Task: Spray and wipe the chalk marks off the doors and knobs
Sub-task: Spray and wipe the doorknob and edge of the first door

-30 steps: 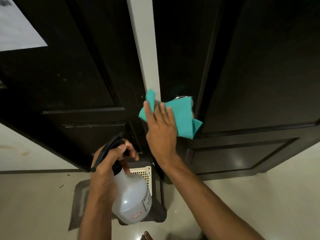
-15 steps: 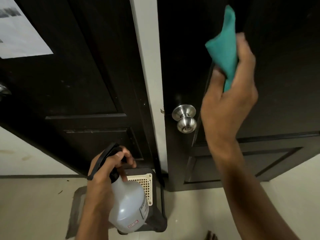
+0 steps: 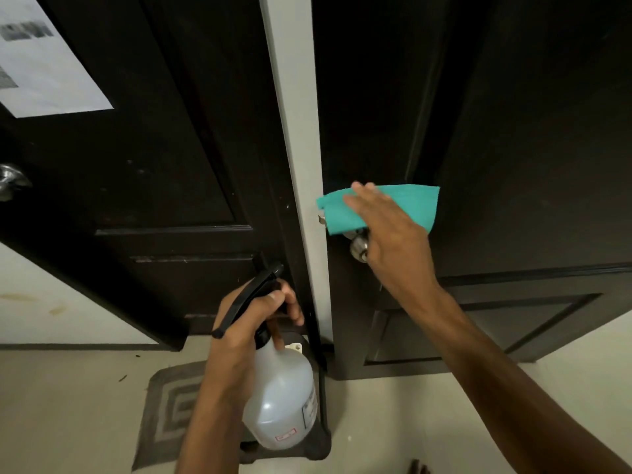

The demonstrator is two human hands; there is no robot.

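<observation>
From the head camera, the right hand (image 3: 393,230) presses a folded teal cloth (image 3: 383,206) flat, fingers straight, against the dark brown panelled door (image 3: 530,148), just above the round silver metal knob (image 3: 359,248). The left hand (image 3: 246,323) grips a translucent plastic spray bottle (image 3: 280,401) by its black trigger neck, held low before the white door frame (image 3: 297,131).

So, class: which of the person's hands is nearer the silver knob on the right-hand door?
Right. The right hand lies against the silver knob, pressing the teal cloth above it; the left hand grips the spray bottle lower left.
</observation>
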